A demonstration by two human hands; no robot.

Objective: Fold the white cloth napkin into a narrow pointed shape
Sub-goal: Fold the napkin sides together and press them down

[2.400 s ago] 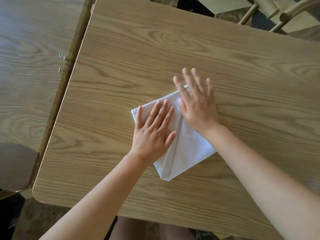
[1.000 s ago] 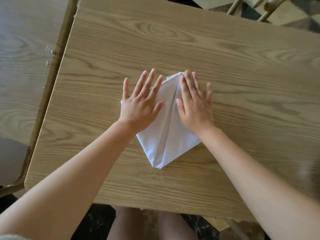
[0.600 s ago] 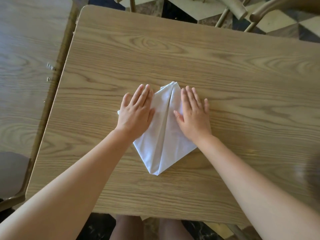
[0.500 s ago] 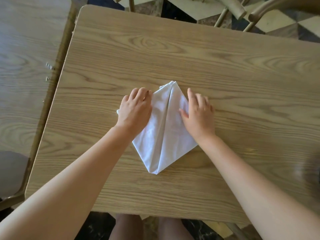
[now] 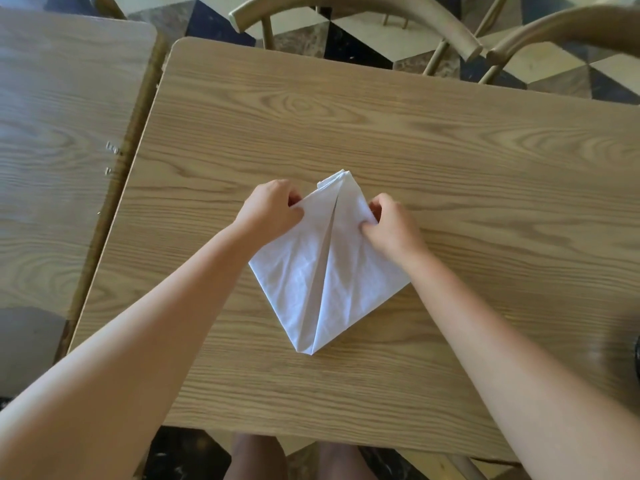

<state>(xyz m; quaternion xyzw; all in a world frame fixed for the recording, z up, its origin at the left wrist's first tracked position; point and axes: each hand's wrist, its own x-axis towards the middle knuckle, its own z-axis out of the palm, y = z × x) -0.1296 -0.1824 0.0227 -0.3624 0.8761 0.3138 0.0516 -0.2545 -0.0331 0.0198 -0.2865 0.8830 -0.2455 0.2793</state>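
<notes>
The white cloth napkin (image 5: 329,271) lies on the wooden table (image 5: 450,161), folded into a kite shape with a centre seam and its sharp point toward me. My left hand (image 5: 272,211) pinches the napkin's upper left edge with curled fingers. My right hand (image 5: 393,228) pinches the upper right edge the same way. The far tip of the napkin shows between the two hands.
A second wooden table (image 5: 59,140) stands close on the left, with a narrow gap between. Two curved wooden chair backs (image 5: 363,8) stand beyond the far edge over a patterned tile floor. My knees show below the near edge.
Both hands went from lying flat on the napkin to curling and pinching its upper side edges. The view has tilted up, showing more of the chairs.
</notes>
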